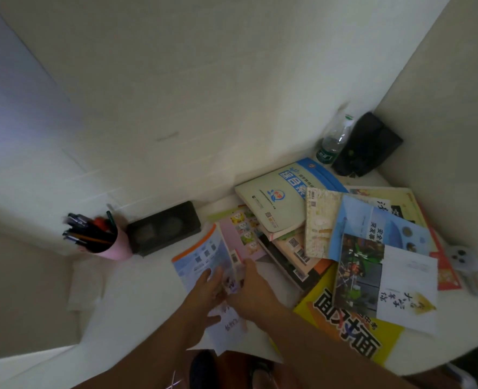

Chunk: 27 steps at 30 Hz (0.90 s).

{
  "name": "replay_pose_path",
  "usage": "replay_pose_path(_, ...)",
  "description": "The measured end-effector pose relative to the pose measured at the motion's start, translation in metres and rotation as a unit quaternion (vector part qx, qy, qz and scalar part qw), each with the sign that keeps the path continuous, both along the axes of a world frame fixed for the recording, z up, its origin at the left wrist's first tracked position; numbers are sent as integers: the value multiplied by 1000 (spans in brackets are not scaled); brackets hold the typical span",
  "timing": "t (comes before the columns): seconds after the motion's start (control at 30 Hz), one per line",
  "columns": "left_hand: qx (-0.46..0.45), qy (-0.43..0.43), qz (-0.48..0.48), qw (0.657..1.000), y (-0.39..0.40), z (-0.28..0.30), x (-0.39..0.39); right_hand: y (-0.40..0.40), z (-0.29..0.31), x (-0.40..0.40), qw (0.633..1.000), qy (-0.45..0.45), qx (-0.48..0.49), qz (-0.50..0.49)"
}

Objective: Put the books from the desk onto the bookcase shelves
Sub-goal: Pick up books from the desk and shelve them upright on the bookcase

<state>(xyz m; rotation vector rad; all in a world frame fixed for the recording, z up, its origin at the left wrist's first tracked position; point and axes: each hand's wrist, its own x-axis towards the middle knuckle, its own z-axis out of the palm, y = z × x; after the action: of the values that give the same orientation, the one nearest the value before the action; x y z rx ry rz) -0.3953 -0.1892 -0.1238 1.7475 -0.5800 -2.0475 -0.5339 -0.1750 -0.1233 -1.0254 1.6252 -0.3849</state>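
Several books lie scattered on the white desk (137, 299). A light blue book with an orange edge (201, 254) lies at the front middle, over a pink book (239, 234). My left hand (204, 290) rests on the blue book's near end, thumb under a white sheet. My right hand (253, 293) grips the same book's right edge beside it. To the right lie a green-and-blue book (277, 197), a yellow book (347, 329), a white book with a photo cover (383, 282) and a light blue one (378, 228). No bookcase is in view.
A pink pen cup (103, 240) and a black box (163, 228) stand at the back left. A water bottle (333, 141) and a black pouch (368, 146) sit in the back right corner. White walls close in behind and right. A small white device (462, 258) lies far right.
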Motion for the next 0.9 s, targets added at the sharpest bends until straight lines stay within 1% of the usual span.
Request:
replay_pose_path(0.03,10,11,10,1000,3,0,-2,1,-2,-3,999,-19,39,25)
replay_pose_path(0.07,23,18,22,999,7,-1,-2,2,-4,-7,996,-4,65,66)
replay_pose_path(0.13,43,16,48,998,13,-7,4,5,-7,-10,984,72,72,146)
replay_pose_path(0.17,57,13,45,997,16,-14,10,7,-9,-11,982,90,61,156)
replay_pose_path(0.2,63,-1,48,997,18,-19,16,8,-11,-12,984,83,45,148)
replay_pose_path(0.23,60,-17,52,997,20,-25,25,8,-9,-12,989,53,31,132)
replay_pose_path(0.3,26,-55,66,996,20,-21,41,8,-3,-14,993,0,0,120)
replay_pose_path(0.33,27,-55,75,995,17,-21,51,7,2,-15,992,-6,-21,128)
replay_pose_path(0.37,47,-58,73,995,15,-18,59,6,7,-19,989,-1,-54,140)
replay_pose_path(0.4,68,-31,87,993,14,-14,68,5,14,-23,984,9,-94,150)
replay_pose_path(0.47,107,5,122,987,-1,-4,80,6,27,-33,964,57,-193,174)
replay_pose_path(0.5,132,37,173,975,-8,-10,85,8,33,-39,949,84,-248,177)
replay_pose_path(0.53,159,125,205,958,-18,-9,84,9,36,-44,933,107,-294,176)
replay_pose_path(0.57,104,117,193,969,-21,-3,87,10,39,-49,920,125,-332,165)
replay_pose_path(0.63,83,154,80,981,-22,20,83,9,38,-57,915,130,-364,113)
replay_pose_path(0.67,65,187,31,980,-22,28,81,8,41,-57,925,109,-356,76)
replay_pose_path(0.73,42,206,-66,975,-23,40,75,3,53,-56,957,21,-288,-28)
replay_pose_path(0.77,20,191,-68,979,-25,35,74,2,57,-54,964,-52,-243,-90)
replay_pose_path(0.8,0,184,-89,979,-25,40,67,3,59,-53,962,-129,-194,-143)
replay_pose_path(0.83,-12,174,-88,981,-27,42,63,5,56,-53,956,-173,-168,-168)
replay_pose_path(0.9,-23,173,-82,981,-32,42,58,8,52,-52,950,-202,-151,-183)
